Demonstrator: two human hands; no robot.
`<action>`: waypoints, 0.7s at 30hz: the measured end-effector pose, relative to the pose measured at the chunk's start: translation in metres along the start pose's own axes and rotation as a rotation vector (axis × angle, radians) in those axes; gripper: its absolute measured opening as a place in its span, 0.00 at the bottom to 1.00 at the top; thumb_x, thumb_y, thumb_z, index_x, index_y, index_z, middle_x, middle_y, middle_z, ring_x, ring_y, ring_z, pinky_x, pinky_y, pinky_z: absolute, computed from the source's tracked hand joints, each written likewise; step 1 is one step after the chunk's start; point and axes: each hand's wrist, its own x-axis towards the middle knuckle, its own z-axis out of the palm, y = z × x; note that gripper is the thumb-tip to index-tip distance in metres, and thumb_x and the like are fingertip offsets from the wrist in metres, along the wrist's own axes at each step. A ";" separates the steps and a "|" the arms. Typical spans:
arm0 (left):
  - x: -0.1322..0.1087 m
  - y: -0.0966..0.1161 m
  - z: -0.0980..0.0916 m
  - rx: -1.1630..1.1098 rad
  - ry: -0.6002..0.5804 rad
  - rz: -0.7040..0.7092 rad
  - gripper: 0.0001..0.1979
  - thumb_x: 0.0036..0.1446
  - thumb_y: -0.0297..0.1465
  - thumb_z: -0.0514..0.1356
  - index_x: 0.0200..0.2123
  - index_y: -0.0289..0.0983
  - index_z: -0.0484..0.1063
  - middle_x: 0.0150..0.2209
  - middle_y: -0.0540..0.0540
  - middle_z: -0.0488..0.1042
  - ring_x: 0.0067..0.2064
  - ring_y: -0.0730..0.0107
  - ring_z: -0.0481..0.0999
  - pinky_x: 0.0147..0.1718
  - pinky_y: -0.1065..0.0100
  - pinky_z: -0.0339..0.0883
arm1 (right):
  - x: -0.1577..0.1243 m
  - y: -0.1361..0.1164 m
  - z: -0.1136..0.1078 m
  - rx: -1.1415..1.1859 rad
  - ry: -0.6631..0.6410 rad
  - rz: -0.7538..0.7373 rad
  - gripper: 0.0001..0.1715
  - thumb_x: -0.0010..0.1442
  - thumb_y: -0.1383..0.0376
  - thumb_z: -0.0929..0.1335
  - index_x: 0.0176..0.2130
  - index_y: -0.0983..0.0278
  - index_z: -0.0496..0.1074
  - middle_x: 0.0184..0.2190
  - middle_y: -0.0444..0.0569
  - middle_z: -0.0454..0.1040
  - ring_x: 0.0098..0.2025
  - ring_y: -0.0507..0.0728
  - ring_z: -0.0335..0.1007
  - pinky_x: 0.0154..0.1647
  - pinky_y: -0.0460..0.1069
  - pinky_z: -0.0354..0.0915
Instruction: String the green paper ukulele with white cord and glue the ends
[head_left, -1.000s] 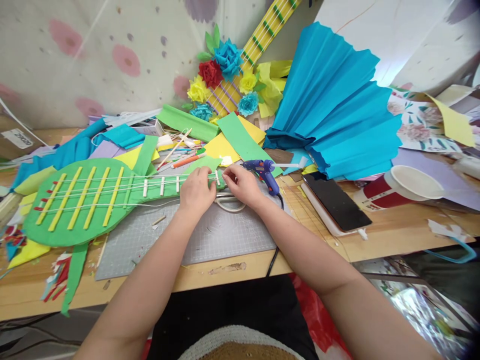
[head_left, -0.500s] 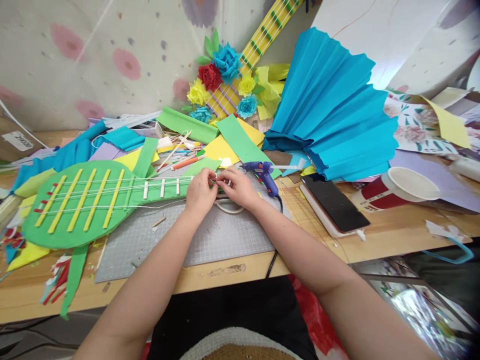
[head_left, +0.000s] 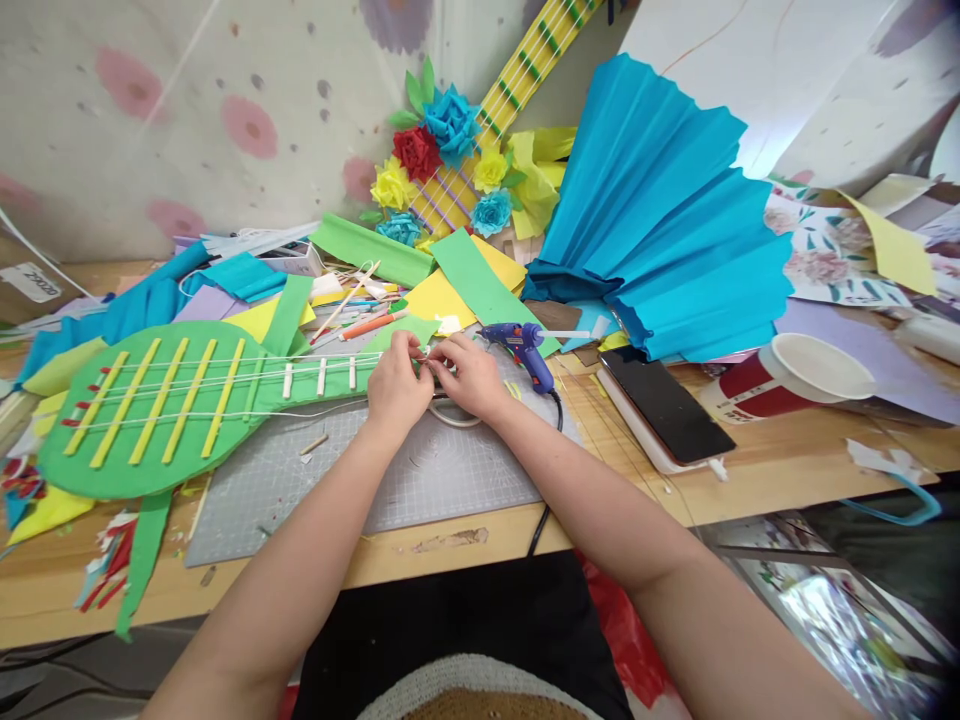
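Note:
My left hand point(head_left: 400, 378) and my right hand point(head_left: 469, 375) meet at the narrow right end of a green paper-covered toy guitar point(head_left: 180, 385). Both are closed, with thumbs and fingertips pinched together and almost touching. White strings point(head_left: 202, 410) run along the guitar's body and neck up to my fingers; the very bit pinched is small and mostly hidden. Yellow strips cross the body, and short white pieces cross the neck. A loop of pale cord point(head_left: 454, 412) lies just below my right hand. To its right rests a blue glue gun point(head_left: 529, 350).
A grey cutting mat point(head_left: 442, 470) lies under my forearms. Blue pleated paper point(head_left: 667, 220), a phone point(head_left: 667, 405) and a paper cup point(head_left: 795, 375) stand to the right. Behind are coloured paper scraps point(head_left: 480, 280) and a yellow guitar with paper flowers point(head_left: 450, 195).
My hands stay pinched at the end of the guitar's neck, the fingers shifting only slightly. The whole view has moved a little; the other things lie as before.

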 end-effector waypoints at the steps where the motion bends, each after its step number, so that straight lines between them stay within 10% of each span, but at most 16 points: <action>1: 0.000 0.000 0.000 0.006 0.010 0.013 0.15 0.51 0.24 0.54 0.43 0.41 0.59 0.39 0.47 0.75 0.41 0.63 0.74 0.38 0.63 0.66 | 0.000 0.000 0.000 -0.007 0.002 0.006 0.08 0.62 0.65 0.63 0.36 0.62 0.71 0.38 0.48 0.71 0.40 0.54 0.66 0.39 0.47 0.59; 21: 0.002 -0.007 -0.002 0.197 0.071 0.111 0.07 0.55 0.28 0.55 0.38 0.42 0.67 0.37 0.46 0.76 0.45 0.57 0.69 0.43 0.58 0.60 | 0.008 0.000 0.009 0.045 -0.041 0.125 0.08 0.63 0.66 0.61 0.35 0.63 0.68 0.39 0.50 0.68 0.44 0.56 0.65 0.44 0.50 0.60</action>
